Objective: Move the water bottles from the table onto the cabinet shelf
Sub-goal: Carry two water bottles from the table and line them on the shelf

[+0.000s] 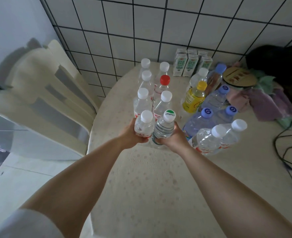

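The person's left hand (130, 134) gripped a white-capped bottle (144, 124) and the right hand (173, 137) a green-capped bottle (165, 127), both at the table (150, 177) among the rest, apparently mid-pickup, with lifting toward the unseen cabinet shelf next.

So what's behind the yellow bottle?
Behind the yellow bottle stands a clear bottle with a white cap; further back, small drink cartons by the tiled wall. The clear bottle's lower half is hidden.

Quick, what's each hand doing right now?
Left hand: grips the white-capped bottle.
Right hand: grips the green-and-white-capped bottle.
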